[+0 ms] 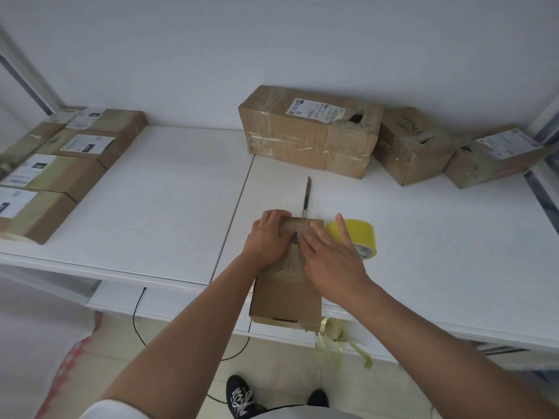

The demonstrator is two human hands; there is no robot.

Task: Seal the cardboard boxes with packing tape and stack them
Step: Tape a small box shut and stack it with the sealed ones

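A small brown cardboard box (pixel 284 300) lies lengthwise at the table's front edge, with clear tape over its top. My left hand (pixel 267 237) holds the box's far left corner, fingers curled over its edge. My right hand (pixel 329 255) lies flat on the taped top with fingers straight, pressing down. A roll of yellow packing tape (pixel 363 237) lies just right of the box, partly behind my right fingers. A utility knife (pixel 306 196) lies on the table just beyond the box, blade pointing away.
Three worn, taped boxes (pixel 308 134) (pixel 414 146) (pixel 496 155) stand along the back wall at right. Several labelled boxes (pixel 63 170) sit in a row at the left. Tape scraps (pixel 338 343) hang off the white table's (pixel 166 192) front edge. A black cable (pixel 137 313) hangs below.
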